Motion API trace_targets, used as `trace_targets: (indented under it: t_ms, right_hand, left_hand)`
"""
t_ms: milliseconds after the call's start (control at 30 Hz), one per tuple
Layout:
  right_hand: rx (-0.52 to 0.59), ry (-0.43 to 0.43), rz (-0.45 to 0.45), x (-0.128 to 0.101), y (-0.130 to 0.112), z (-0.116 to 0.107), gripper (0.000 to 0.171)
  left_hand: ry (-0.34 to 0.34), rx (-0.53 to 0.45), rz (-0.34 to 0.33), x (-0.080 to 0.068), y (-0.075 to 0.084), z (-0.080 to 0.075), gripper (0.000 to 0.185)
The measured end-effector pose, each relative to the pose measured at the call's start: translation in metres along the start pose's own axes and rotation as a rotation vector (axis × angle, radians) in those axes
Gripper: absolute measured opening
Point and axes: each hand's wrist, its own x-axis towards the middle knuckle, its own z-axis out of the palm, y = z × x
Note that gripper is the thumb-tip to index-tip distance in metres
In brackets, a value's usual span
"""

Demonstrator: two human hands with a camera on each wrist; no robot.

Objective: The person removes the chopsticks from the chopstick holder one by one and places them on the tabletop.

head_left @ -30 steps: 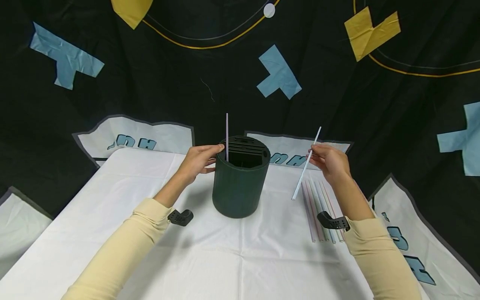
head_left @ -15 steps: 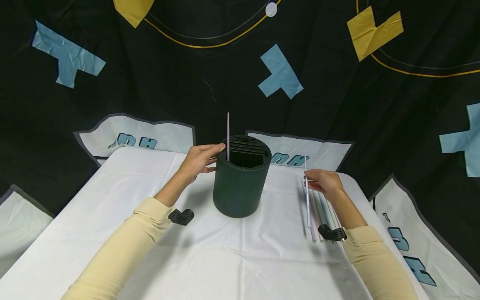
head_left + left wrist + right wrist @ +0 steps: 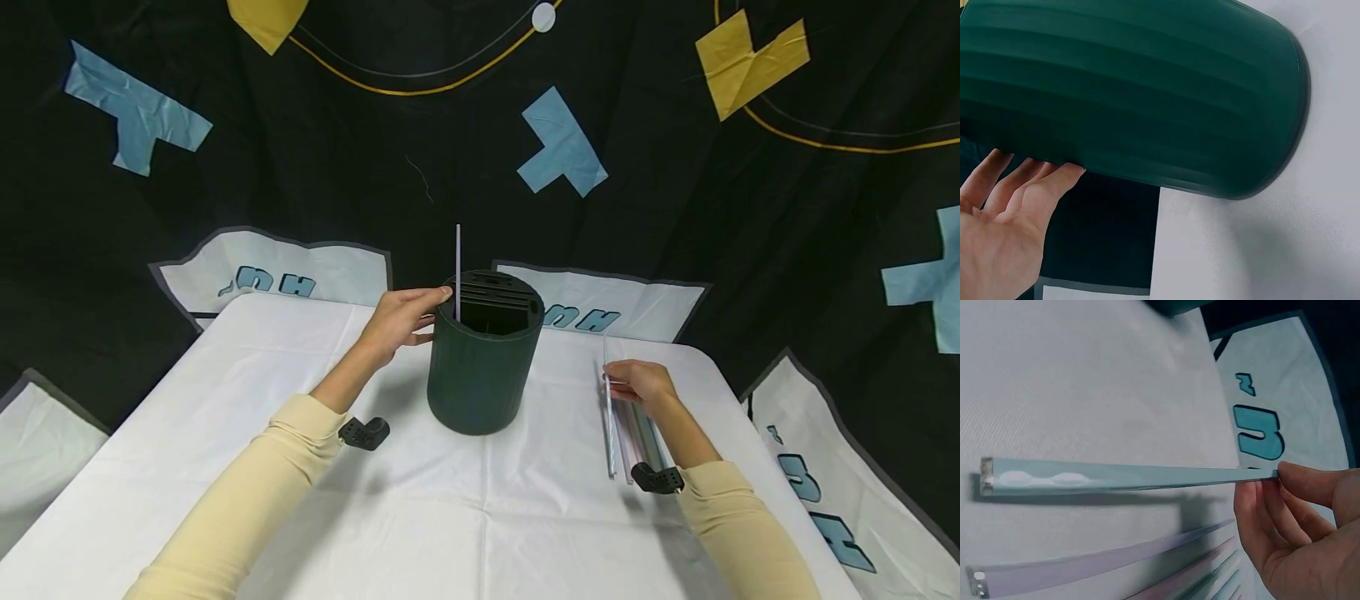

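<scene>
Head view: dark green ribbed cylindrical holder [image 3: 483, 367] stands upright at centre of the white tablecloth [image 3: 225, 417]. One thin pale straw [image 3: 457, 271] stands vertical in it, at the rim's 9 o'clock edge.

Left hand [image 3: 401, 317] at 9 o'clock of the holder, fingers straight and flat against its upper wall; the left wrist view shows the fingertips [image 3: 1054, 175] touching the ribbed side, nothing gripped.

Right hand [image 3: 637, 383] at 3 o'clock of the holder, well apart from it. Thumb and fingers pinch one pale blue straw [image 3: 1122, 476]; its far end is low over the cloth, casting a shadow; contact cannot be told. Straw runs roughly 12-to-6.

Row of loose pastel straws [image 3: 637, 433] lies on the cloth just beside the held one, under the right hand.
</scene>
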Motion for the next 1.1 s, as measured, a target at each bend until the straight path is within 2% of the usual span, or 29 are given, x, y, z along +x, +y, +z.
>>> trace_targets:
  t_ms: [300,600,800,1100]
  right_hand:
    - [-0.042,0.042,0.031,0.003,0.008,0.004,0.038]
    - [-0.111,0.039,0.005,0.003,0.018,0.003,0.041]
    - [-0.143,0.033,0.009,0.004,0.023,0.002,0.042]
    - [-0.171,0.069,0.033,0.004,0.025,0.003,0.039]
  left_hand:
    - [0.002,0.0,-0.006,0.0,0.0,-0.001,0.052]
    - [0.005,0.002,-0.001,0.0,0.001,-0.001,0.052]
    - [-0.003,0.004,0.011,0.0,0.0,-0.001,0.052]
    - [-0.006,-0.005,0.008,0.002,-0.001,-0.001,0.05]
